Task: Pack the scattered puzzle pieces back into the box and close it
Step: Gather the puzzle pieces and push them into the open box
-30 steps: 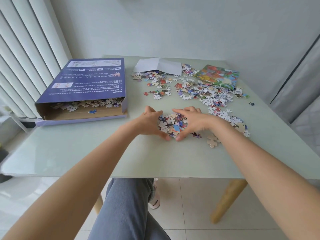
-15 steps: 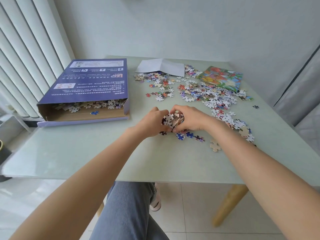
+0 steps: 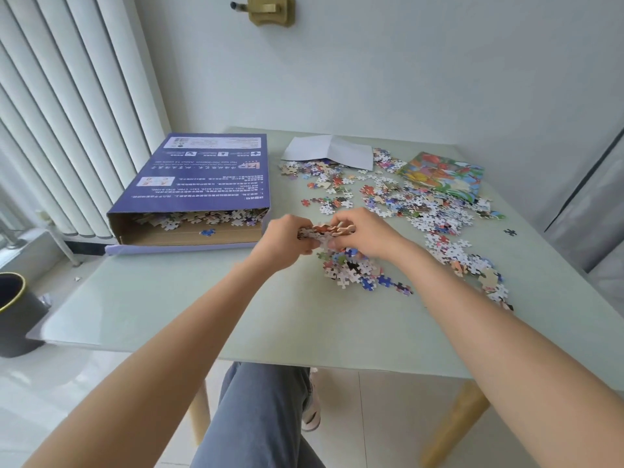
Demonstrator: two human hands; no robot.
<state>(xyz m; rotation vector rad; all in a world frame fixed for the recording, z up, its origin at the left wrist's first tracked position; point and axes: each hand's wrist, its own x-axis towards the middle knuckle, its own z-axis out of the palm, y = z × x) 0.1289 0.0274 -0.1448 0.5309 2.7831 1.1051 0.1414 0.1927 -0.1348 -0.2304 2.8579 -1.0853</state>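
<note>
A purple puzzle box [image 3: 202,177] lies at the table's left, its near end open, with several pieces [image 3: 202,219] inside. My left hand [image 3: 285,239] and my right hand [image 3: 366,233] are cupped together just above the table, gripping a handful of puzzle pieces [image 3: 326,231] between them, right of the box's opening. Under my hands a small heap of fallen pieces [image 3: 354,270] lies on the table. Many more scattered pieces [image 3: 415,204] cover the right half of the table.
A white folded paper [image 3: 329,152] and a colourful picture sheet [image 3: 442,173] lie at the table's far side. A lone dark piece [image 3: 510,232] sits near the right edge. A dark bin [image 3: 15,312] stands on the floor at left. Vertical blinds [image 3: 67,113] hang behind the box.
My hands closed around a heap of pieces, lifted a handful off the table and shifted slightly toward the box. Some pieces dropped and stay below them.
</note>
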